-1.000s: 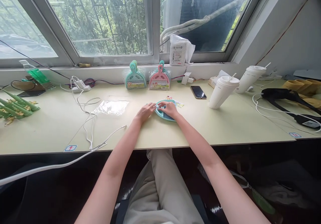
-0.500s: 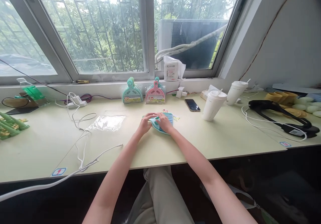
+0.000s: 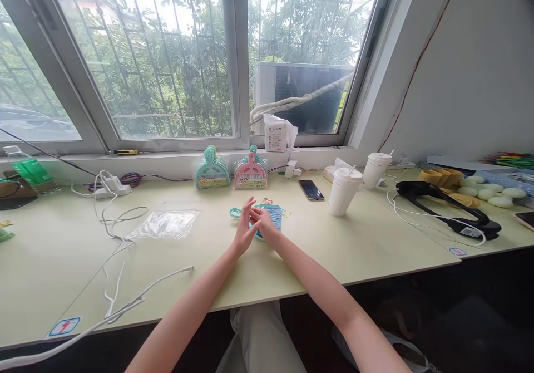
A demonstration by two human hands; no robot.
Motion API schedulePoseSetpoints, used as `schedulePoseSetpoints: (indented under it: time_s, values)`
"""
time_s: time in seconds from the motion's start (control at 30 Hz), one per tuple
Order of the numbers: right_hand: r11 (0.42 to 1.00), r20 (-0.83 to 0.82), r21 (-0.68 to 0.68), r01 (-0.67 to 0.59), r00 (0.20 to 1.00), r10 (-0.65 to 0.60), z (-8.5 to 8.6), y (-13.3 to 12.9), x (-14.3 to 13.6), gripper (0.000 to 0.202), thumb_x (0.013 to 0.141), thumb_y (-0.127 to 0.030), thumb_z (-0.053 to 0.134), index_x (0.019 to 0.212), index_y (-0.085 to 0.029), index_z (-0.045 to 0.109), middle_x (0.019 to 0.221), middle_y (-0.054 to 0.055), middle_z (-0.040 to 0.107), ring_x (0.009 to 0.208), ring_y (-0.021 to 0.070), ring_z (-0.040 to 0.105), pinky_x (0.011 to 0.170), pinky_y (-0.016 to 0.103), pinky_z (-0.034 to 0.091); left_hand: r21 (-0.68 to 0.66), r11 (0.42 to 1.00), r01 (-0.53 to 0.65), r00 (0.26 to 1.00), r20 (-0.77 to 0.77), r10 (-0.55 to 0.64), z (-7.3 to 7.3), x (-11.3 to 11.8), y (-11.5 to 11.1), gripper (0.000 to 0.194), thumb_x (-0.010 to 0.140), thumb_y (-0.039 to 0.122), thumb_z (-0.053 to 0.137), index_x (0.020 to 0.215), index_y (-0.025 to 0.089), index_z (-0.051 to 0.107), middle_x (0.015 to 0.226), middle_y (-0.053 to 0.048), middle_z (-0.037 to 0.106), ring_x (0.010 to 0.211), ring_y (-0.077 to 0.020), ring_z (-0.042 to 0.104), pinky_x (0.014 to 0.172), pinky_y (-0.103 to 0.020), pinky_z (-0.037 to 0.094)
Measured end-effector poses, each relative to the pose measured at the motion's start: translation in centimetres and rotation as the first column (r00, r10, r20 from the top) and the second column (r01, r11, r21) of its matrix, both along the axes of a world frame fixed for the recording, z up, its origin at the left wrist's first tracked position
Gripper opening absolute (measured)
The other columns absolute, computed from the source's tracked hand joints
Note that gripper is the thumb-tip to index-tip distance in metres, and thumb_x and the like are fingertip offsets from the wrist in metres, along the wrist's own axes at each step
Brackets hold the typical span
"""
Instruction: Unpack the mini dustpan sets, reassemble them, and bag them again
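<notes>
A small teal dustpan and brush set [image 3: 274,215] with blue bristles lies on the table in front of me. Its looped handle [image 3: 235,212] points left. My left hand [image 3: 244,231] is raised on edge beside the handle end, fingers stretched out, holding nothing that I can see. Over the middle of the set, my right hand [image 3: 266,224] has its fingers bent onto it, close against the left palm. The hands hide the part where handle and pan meet. A small printed card [image 3: 286,213] shows at the set's right edge.
Wrapped teal [image 3: 212,168] and pink [image 3: 251,171] dustpan sets stand against the sill. Clear plastic film [image 3: 167,224] and white cables [image 3: 120,239] lie left. To the right are a phone [image 3: 311,190], two white cups [image 3: 344,192] and a black headset-like strap [image 3: 450,211].
My left hand has left the handle and lifted its fingers upright. The right hand's fingers have shifted left along the set. The whole view has tilted up and turned right.
</notes>
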State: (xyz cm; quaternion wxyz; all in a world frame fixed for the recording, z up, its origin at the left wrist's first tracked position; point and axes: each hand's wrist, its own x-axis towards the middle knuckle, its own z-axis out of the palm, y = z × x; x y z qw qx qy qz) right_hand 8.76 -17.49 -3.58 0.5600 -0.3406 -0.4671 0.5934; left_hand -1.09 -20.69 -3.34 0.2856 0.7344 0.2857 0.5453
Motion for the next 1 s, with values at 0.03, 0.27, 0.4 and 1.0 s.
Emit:
schedulePoseSetpoints:
  time_s: [0.03,0.27,0.4,1.0]
  values:
    - [1.0,-0.013,-0.001,-0.015,1.0,0.015,-0.2,0.2,0.0,0.028,0.063,-0.045,0.077,0.07,-0.021,0.065,0.065,-0.001,0.056,0.059,0.0113,0.045,0.06,0.028,0.037,0.008,1.0,-0.001,1.0,-0.001,0.001,0.1,0.0,-0.1,0.054,0.089,0.043,0.051,0.139,0.03,0.035,0.156,-0.01,0.024,0.142,-0.0278,0.028,0.108,-0.045,0.035]
    - [1.0,-0.078,-0.031,-0.005,0.997,0.003,-0.7,1.1,0.1,0.033,0.059,-0.046,0.08,0.075,-0.021,0.064,0.067,-0.002,0.054,0.059,0.0106,0.045,0.061,0.028,0.038,0.047,0.999,-0.002,0.999,-0.054,0.005,0.3,0.0,-0.3,0.052,0.089,0.041,0.052,0.137,0.028,0.038,0.156,-0.011,0.024,0.14,-0.0276,0.03,0.108,-0.044,0.036]
    - [0.997,-0.067,0.0,-0.076,0.995,0.076,-0.2,1.0,0.4,0.033,0.062,-0.045,0.079,0.08,-0.022,0.065,0.069,-0.002,0.055,0.061,0.0103,0.049,0.062,0.026,0.038,0.094,0.995,-0.019,0.998,-0.055,0.025,0.6,0.0,-0.6,0.049,0.09,0.039,0.05,0.137,0.027,0.039,0.157,-0.011,0.023,0.14,-0.0273,0.03,0.106,-0.042,0.037]
    - [0.962,0.091,0.139,-0.235,0.97,0.224,1.3,0.4,2.3,0.034,0.072,-0.048,0.071,0.089,-0.021,0.058,0.079,-0.002,0.057,0.071,0.0105,0.056,0.059,0.02,0.041,0.233,0.972,0.015,0.997,-0.072,0.001,0.6,0.3,-1.0,0.049,0.09,0.039,0.049,0.137,0.026,0.04,0.155,-0.014,0.026,0.14,-0.0304,0.031,0.104,-0.049,0.04]
